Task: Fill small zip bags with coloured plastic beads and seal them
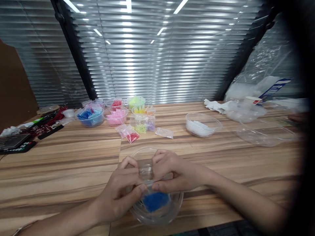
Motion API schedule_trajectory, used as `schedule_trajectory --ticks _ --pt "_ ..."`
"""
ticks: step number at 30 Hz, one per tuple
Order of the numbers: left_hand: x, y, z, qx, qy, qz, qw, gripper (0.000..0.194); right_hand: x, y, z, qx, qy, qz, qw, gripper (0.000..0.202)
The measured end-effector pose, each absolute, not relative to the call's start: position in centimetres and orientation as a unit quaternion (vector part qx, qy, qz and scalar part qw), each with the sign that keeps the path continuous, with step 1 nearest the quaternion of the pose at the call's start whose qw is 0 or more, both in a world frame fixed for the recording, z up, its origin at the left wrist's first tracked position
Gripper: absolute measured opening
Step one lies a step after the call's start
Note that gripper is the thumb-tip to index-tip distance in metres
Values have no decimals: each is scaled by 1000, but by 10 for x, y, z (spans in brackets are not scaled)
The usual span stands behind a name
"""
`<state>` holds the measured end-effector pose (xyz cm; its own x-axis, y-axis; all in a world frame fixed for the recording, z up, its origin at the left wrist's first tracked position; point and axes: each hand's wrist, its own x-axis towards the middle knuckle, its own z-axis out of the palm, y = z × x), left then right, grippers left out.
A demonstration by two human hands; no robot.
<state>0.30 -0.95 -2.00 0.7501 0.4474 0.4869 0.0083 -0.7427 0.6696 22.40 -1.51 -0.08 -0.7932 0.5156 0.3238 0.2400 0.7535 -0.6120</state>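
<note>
A small clear zip bag with blue contents [155, 200] hangs over a clear round plastic bowl [157, 220] near the table's front edge. At the bag's upper edge, the thumb and fingers of my left hand [120, 186] are pinched together. My right hand [176, 172] pinches the same edge from the other side, its thumb tip close to the left one. Between the hands shows a small clear round object [146, 171], whose kind I cannot make out. The bowl's far rim appears behind my fingers, and part of the bowl is hidden by both hands.
Clear bowls of blue bags [90, 116] and pink bags [115, 116] stand at the back left. Loose bags of red beads [132, 137] and pale beads [141, 127] lie nearby. A bowl of white bags [202, 126], clear lids [267, 132] and a paper cup [252, 101] are rightward.
</note>
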Motion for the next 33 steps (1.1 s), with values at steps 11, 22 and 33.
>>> schedule_trajectory --ticks 11,22,33 --pt "1 -11 -26 877 132 340 312 23 227 -6 -15 -161 -858 383 302 37" --pt "-1 -9 -25 868 141 341 334 24 229 -2 -16 -154 -826 449 304 38" --pt "-2 -8 -26 863 136 349 339 21 229 -2 -16 -153 -796 490 321 40"
